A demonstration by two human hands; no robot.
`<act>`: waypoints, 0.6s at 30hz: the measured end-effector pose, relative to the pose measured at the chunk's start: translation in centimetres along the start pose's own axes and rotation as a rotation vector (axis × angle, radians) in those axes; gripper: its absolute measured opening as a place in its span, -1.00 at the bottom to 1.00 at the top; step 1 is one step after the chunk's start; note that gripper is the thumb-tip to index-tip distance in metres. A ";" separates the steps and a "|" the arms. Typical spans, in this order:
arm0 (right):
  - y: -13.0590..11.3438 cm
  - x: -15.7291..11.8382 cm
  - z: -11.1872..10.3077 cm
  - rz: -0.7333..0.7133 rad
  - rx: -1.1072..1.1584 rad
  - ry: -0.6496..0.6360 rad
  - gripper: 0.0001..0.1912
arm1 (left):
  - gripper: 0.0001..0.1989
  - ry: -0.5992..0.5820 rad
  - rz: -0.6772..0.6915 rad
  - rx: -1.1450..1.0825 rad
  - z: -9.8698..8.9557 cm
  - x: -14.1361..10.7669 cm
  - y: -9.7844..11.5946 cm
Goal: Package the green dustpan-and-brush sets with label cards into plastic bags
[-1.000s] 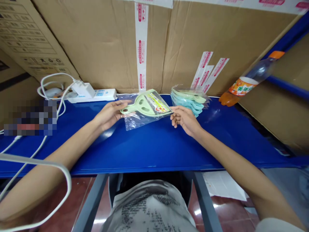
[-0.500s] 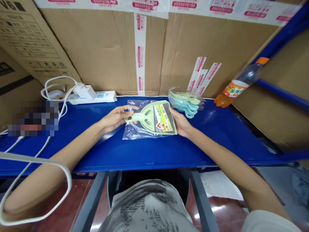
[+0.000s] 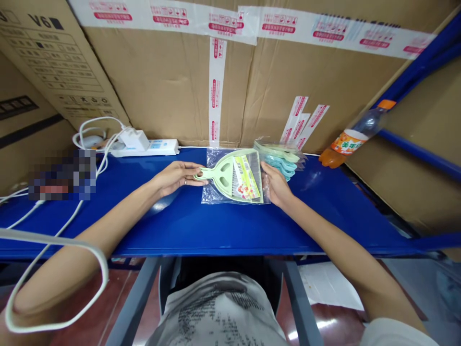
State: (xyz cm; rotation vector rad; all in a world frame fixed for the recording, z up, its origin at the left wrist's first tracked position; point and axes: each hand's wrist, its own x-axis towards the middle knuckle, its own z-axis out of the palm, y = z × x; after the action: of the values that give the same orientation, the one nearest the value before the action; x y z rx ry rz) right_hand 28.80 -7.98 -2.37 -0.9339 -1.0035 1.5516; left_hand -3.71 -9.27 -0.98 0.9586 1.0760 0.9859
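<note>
A light green dustpan and brush set (image 3: 225, 175) lies in a clear plastic bag, with a yellow-and-white label card on its wide end. Its handle points left, and my left hand (image 3: 178, 178) pinches it there through the plastic. My right hand (image 3: 275, 185) grips the wide right edge of the set, thumb on top and the other fingers mostly hidden. Just behind my right hand is a stack of bagged dustpan sets (image 3: 283, 161), light green on top and pale blue below.
A white power strip (image 3: 162, 147) with a plug and looped white cables is at the back left. An orange drink bottle (image 3: 349, 139) leans at the right by the blue frame. Cardboard (image 3: 162, 86) walls the back of the blue table (image 3: 216, 230).
The bagged set has shifted slightly right in view and lies flatter and straighter, with both hands still on it. The camera view has tilted up a little.
</note>
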 end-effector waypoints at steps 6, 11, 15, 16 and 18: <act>-1.1 -0.3 0.0 0.001 -0.118 -0.019 -0.69 | -0.84 0.065 0.110 -0.039 -0.3 -0.1 0.7; -1.4 -0.2 0.1 -0.018 -0.105 -0.026 -0.69 | -0.83 0.073 0.173 -0.061 -0.6 0.1 0.7; -0.9 -0.3 0.4 0.037 -0.051 -0.068 -0.66 | -0.83 0.051 0.177 -0.062 -0.6 0.2 0.4; -0.7 -0.4 0.5 0.046 -0.047 -0.082 -0.62 | -0.83 0.041 0.179 -0.059 -0.6 0.2 0.3; -0.4 -0.6 0.7 0.061 -0.059 -0.107 -0.48 | -0.83 0.019 0.189 -0.053 -0.6 0.3 0.1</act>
State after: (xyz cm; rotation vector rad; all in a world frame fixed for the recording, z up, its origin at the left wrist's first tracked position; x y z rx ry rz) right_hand 28.35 -8.67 -1.72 -0.9375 -1.1109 1.6451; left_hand -4.24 -8.90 -1.09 1.0225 0.9831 1.1748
